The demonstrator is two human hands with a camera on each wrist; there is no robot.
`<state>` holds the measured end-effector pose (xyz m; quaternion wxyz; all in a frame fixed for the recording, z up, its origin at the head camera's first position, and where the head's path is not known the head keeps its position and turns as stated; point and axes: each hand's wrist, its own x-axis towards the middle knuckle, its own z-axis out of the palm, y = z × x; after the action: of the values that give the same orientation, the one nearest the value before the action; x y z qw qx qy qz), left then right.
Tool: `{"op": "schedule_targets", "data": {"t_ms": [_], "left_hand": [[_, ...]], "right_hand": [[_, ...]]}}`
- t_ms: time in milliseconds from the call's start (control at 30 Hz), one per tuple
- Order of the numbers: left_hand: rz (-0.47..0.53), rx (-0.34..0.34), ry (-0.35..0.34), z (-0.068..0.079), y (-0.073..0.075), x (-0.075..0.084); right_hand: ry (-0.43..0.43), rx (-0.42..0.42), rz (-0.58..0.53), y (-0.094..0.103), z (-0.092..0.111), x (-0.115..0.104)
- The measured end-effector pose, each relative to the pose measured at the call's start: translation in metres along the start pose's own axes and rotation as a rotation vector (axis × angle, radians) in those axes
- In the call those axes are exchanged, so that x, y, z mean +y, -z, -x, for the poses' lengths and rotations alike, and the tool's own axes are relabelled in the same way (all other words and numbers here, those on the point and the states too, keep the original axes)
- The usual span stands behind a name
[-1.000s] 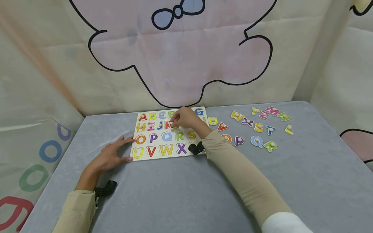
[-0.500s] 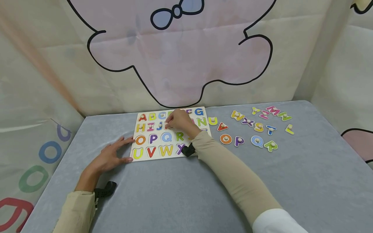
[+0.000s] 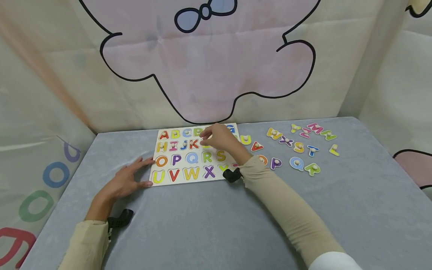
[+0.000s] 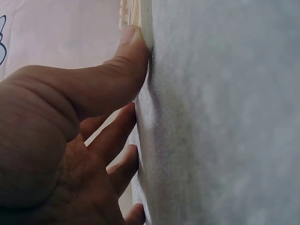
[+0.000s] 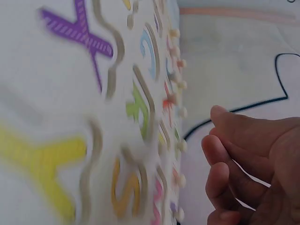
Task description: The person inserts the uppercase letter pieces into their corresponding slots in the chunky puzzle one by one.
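A white alphabet puzzle board [image 3: 183, 167] lies on the table. My left hand [image 3: 126, 180] touches its left edge with thumb and fingertips; in the left wrist view, the left thumb [image 4: 126, 61] presses the board's side. My right hand [image 3: 221, 138] hovers over the board's upper right part with fingers loosely bent and nothing between them, as the right wrist view of the hand [image 5: 253, 164] also shows. Just left of its fingertips, the red K piece [image 3: 194, 144] sits in its place, knob up. Knobbed pieces stand in the upper rows, the J piece [image 3: 183, 145] among them. Some upper-row letters are hidden behind the hand.
Loose knobbed letters lie right of the board, including a yellow U [image 3: 246, 140], a red V [image 3: 257, 146], a purple P [image 3: 275, 163], a blue Q [image 3: 297, 164], a green R [image 3: 312, 169] and a yellow L [image 3: 334, 150]. A printed curtain [image 3: 202, 93] hangs behind the table.
My right hand set the red K piece into its slot, let it go, and rose away to the right. My left hand stayed at the board's edge.
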<state>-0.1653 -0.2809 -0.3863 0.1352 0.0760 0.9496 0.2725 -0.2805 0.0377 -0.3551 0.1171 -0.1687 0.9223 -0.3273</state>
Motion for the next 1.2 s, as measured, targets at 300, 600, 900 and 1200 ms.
{"op": "schedule_targets", "data": {"t_ms": [300, 600, 900, 1200], "left_hand": [[-0.009, -0.007, 0.027, 0.0, 0.002, 0.0], [0.004, -0.014, -0.009, 0.001, -0.001, -0.003], [-0.013, -0.019, 0.025, 0.0, 0.002, 0.001], [-0.01, -0.015, 0.03, 0.001, 0.001, 0.005]], "right_hand": [[-0.065, 0.07, 0.014, 0.049, 0.041, 0.046], [-0.194, 0.13, -0.051, 0.084, 0.055, 0.098], [-0.198, 0.183, 0.042, 0.143, 0.098, 0.142], [-0.344, 0.161, 0.075, 0.194, 0.166, 0.232]]}}
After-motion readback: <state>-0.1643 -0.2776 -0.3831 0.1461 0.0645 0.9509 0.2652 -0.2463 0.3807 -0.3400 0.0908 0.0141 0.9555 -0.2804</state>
